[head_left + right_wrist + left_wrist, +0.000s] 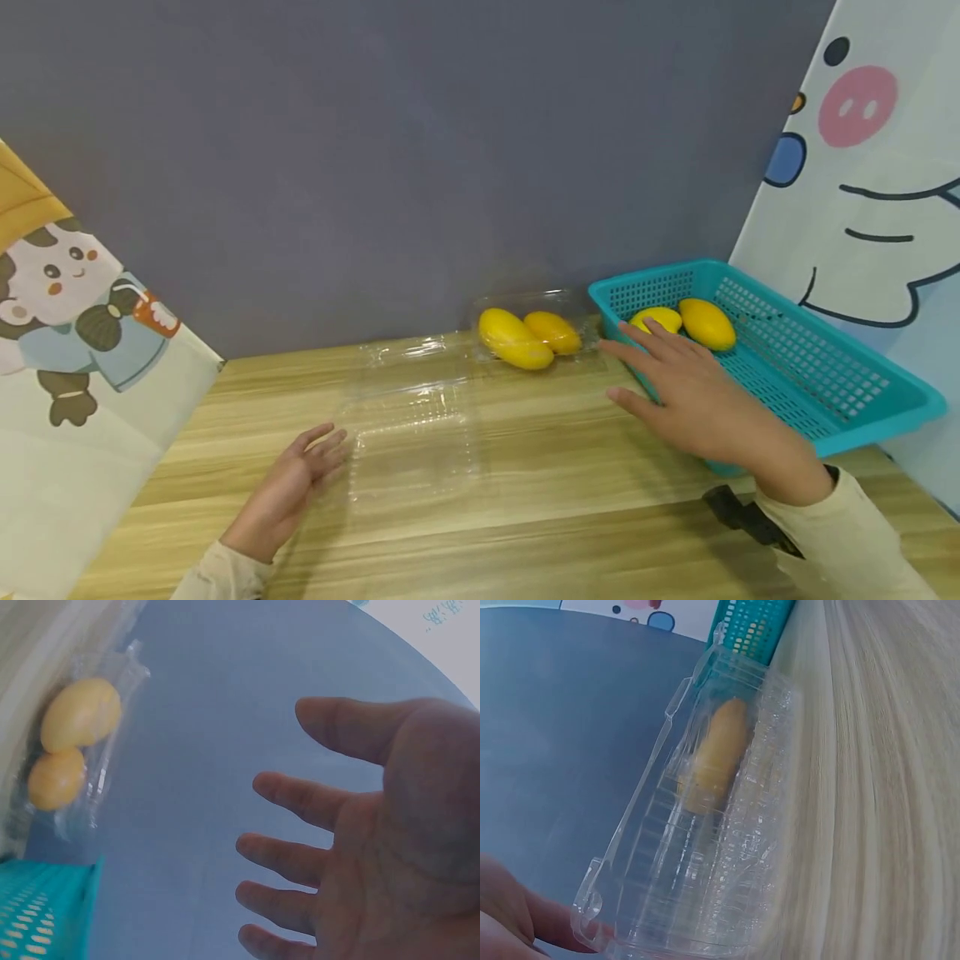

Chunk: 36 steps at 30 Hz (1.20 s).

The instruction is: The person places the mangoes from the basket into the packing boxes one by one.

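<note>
A clear plastic clamshell box [412,442] lies with its lid up on the table, in front of my left hand. My left hand [303,471] is beside its left edge, fingers loosely bent and fingertips right at the rim. Over the near left side of a teal basket [825,446], my right hand [697,400] hovers with spread fingers and holds nothing. Two yellow mangoes [708,325] lie in the basket's far end, one partly hidden behind that hand. Left of the basket, two more mangoes [513,340] sit in a second clear box [487,302].
The wood-grain table [540,542] meets a grey back wall [337,183]. Cartoon-printed panels stand at the left [45,467] and right [847,225]. A black strap device [750,518] is on my right wrist.
</note>
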Each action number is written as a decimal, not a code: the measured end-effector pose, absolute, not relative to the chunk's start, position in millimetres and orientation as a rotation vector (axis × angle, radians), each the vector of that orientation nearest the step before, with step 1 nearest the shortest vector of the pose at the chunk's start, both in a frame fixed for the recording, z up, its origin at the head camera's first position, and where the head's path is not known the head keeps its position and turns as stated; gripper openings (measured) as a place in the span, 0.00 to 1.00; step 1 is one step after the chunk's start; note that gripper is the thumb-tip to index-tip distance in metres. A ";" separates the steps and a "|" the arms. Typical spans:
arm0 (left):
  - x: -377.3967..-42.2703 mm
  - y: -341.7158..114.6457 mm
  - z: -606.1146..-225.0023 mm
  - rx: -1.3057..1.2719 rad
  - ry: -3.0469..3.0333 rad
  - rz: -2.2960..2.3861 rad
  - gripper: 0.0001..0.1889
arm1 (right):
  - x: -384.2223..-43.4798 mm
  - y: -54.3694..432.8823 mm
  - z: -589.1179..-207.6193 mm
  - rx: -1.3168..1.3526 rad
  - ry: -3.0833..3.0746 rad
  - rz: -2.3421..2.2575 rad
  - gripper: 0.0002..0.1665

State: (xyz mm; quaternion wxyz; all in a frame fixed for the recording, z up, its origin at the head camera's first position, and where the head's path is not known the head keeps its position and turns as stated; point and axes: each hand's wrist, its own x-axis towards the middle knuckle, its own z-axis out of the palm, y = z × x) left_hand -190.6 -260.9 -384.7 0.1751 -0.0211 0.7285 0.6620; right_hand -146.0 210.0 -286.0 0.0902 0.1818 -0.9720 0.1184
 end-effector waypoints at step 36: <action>-177.6 -258.5 -385.6 -0.058 2.185 1.739 0.32 | -276.8 297.7 -301.6 0.446 -3.236 0.388 0.34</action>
